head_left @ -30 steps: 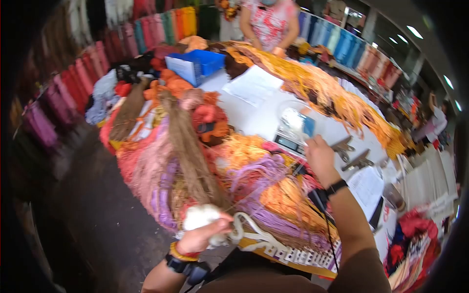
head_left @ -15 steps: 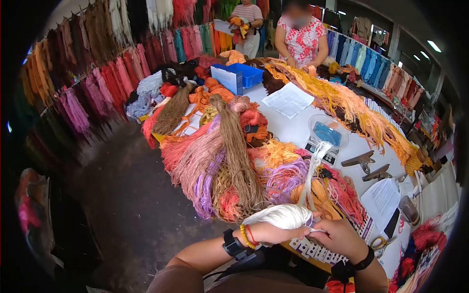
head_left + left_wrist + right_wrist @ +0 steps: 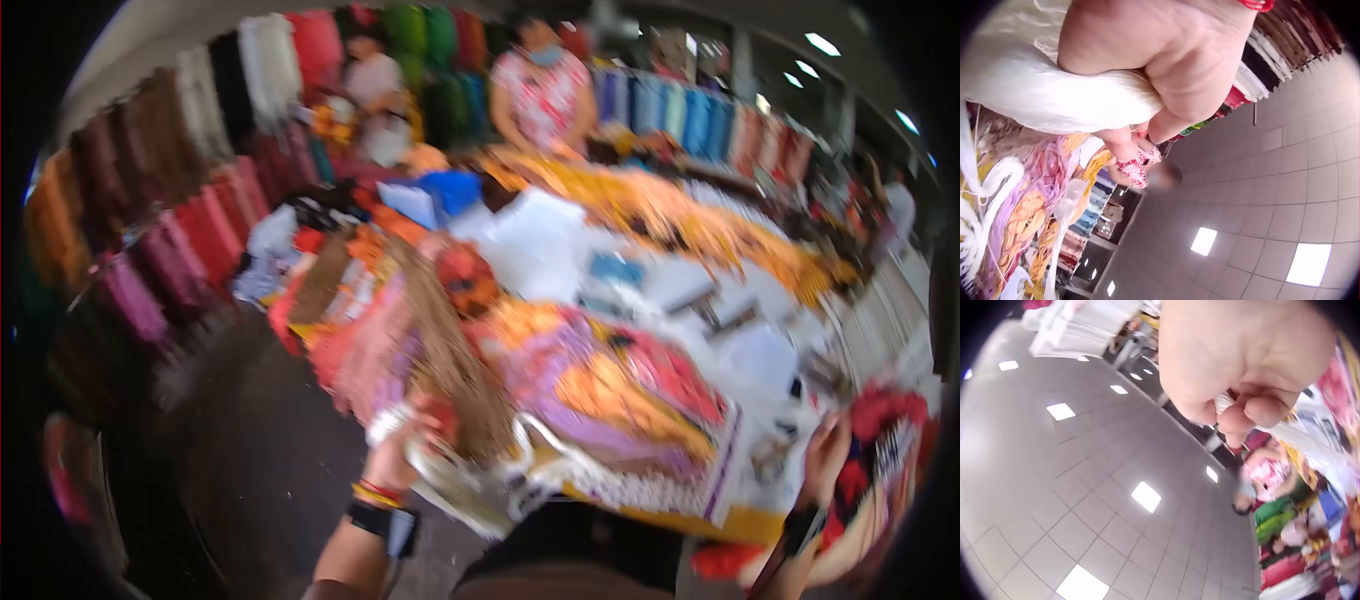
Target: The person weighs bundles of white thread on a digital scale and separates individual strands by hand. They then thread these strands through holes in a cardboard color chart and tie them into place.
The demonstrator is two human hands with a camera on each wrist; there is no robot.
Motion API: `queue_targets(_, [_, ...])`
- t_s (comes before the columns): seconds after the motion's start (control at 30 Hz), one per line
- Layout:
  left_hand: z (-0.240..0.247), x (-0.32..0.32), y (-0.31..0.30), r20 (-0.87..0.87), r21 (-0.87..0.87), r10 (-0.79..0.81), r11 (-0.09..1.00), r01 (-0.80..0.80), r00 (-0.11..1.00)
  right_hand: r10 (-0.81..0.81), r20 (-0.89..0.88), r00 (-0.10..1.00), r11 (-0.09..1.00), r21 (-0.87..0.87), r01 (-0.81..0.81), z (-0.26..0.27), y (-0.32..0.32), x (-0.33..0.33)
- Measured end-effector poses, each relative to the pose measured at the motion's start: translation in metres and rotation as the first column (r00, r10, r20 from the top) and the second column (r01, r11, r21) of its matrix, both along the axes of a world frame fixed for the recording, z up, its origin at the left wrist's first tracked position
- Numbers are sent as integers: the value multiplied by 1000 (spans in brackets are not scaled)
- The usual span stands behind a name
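At the near edge of the table, my left hand (image 3: 395, 458) grips a bundle of white yarn (image 3: 468, 492). Close up in the left wrist view, the left hand (image 3: 1169, 53) has its thumb and fingers round the thick white skein (image 3: 1085, 97). Far out at the right is my right hand (image 3: 826, 458), apart from the left. The right wrist view shows the right hand (image 3: 1247, 365) with fingers curled round a bit of white yarn (image 3: 1225, 402). Blur hides where the strands between the hands run.
Brown, pink, purple and orange skeins (image 3: 450, 350) cover the near left of the table. A blue box (image 3: 450, 190), papers (image 3: 535, 235), metal clips (image 3: 690, 295) and yellow-orange yarn (image 3: 650, 205) lie beyond. A person in a floral top (image 3: 545, 95) stands across.
From beside each other, my hands have moved apart: the left toward the left with the white skein, the right out to the right. Earlier still, the right hand was near the scale.
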State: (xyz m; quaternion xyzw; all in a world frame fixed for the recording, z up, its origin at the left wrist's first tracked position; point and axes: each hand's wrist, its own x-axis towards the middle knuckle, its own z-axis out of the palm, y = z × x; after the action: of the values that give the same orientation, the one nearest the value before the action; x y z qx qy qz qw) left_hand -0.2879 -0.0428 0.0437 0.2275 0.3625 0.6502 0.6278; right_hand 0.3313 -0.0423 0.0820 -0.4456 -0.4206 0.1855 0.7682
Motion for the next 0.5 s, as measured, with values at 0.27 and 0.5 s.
queue_targets(0.27, [11, 99, 12, -104, -54, -404, 915, 401, 909, -433, 572, 697, 846, -10, 533, 91, -94, 32])
queue_targets(0.5, [-43, 216, 28, -182, -254, -824, 567, 783, 537, 550, 273, 789, 625, -761, -172, -56, -39, -170])
